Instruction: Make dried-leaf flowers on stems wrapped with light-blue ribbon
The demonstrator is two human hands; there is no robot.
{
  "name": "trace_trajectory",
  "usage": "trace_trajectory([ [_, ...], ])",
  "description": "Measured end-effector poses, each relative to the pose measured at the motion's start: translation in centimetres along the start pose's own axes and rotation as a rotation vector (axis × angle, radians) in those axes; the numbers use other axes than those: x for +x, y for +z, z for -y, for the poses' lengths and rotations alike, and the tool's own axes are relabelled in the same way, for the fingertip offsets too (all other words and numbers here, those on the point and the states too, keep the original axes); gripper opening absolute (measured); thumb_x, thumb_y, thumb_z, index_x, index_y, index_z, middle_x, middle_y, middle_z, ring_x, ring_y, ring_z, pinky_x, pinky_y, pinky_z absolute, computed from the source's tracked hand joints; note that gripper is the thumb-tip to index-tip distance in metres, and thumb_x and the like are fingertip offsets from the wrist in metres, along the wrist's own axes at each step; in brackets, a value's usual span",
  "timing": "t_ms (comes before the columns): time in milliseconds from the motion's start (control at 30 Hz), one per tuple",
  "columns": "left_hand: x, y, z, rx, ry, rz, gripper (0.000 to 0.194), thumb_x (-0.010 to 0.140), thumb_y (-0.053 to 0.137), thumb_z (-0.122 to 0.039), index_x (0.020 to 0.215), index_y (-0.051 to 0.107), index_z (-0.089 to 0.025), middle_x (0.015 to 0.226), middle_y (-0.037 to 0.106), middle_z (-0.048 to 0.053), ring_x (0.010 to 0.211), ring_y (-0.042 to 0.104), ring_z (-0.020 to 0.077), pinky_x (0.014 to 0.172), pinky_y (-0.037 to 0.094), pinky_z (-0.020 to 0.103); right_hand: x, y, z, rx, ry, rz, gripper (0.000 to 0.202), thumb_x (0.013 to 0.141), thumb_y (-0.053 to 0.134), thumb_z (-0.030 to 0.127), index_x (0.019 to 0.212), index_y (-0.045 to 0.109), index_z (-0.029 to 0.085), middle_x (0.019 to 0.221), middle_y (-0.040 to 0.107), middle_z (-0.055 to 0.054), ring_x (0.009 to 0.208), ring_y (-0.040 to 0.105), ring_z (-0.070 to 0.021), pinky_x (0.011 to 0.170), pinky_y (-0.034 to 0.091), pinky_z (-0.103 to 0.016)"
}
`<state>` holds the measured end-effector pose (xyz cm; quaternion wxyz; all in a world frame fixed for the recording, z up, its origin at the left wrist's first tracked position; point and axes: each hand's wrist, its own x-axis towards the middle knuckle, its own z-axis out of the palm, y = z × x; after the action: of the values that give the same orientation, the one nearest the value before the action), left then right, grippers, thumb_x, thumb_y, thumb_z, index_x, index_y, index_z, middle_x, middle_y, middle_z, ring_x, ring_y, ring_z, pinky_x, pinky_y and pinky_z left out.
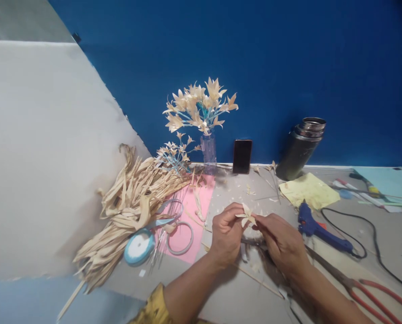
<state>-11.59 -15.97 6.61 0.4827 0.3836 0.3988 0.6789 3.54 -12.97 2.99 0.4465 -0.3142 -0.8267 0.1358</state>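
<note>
Pinching a pale flower (247,216) above the counter (231,288), the left hand (226,234) and right hand (283,243) have their fingers closed on its petals, left of the glue gun (322,231).

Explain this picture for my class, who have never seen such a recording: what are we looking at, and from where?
There is no machine here. One camera, worn on a person's head, looks forward and down at two bare hands. The left hand and right hand hold a small pale flower between their fingertips. On the table, to the left, lie dried strips and a blue ribbon roll. Further back stand a clear vase of similar flowers, a phone and a dark flask. To the right lie a blue glue gun and a red-handled cutting tool.
</note>
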Motion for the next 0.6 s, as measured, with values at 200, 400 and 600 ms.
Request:
trace_trajectory([
  [200,-0.11,-0.28,0.25,0.008,0.018,0.023,0.015,0.074,0.069,-0.008,0.072,0.078,-0.020,0.082,0.064,0.006,0.081,0.056,0.0184,0.072,0.046,0.027,-0.03,-0.09,0.00,-0.048,0.017,-0.017,0.028,0.097,0.046,0.011,0.114,0.067,0.021,0.080,0.072,-0.004,0.074,0.064,-0.0193,0.069,0.050,-0.032],
  [400,-0.14,-0.85,0.63,0.177,0.103,0.077,0.014,0.083,0.065,-0.016,0.080,0.078,-0.021,0.084,0.064,0.007,0.083,0.058,0.0201,0.077,0.047,0.030,-0.18,0.07,-0.05,-0.086,0.009,-0.032,0.025,0.098,0.047,0.011,0.111,0.066,0.021,0.080,0.072,-0.003,0.075,0.062,-0.0186,0.069,0.047,-0.031],
  [600,-0.16,-0.88,0.82,0.220,0.114,0.090,0.013,0.084,0.068,-0.024,0.076,0.077,-0.019,0.082,0.065,0.008,0.079,0.059,0.0196,0.075,0.048,0.030,-0.23,0.25,0.03,-0.064,0.032,-0.064,0.026,0.097,0.047,0.010,0.108,0.068,0.021,0.078,0.070,-0.003,0.073,0.062,-0.0188,0.068,0.048,-0.031],
])
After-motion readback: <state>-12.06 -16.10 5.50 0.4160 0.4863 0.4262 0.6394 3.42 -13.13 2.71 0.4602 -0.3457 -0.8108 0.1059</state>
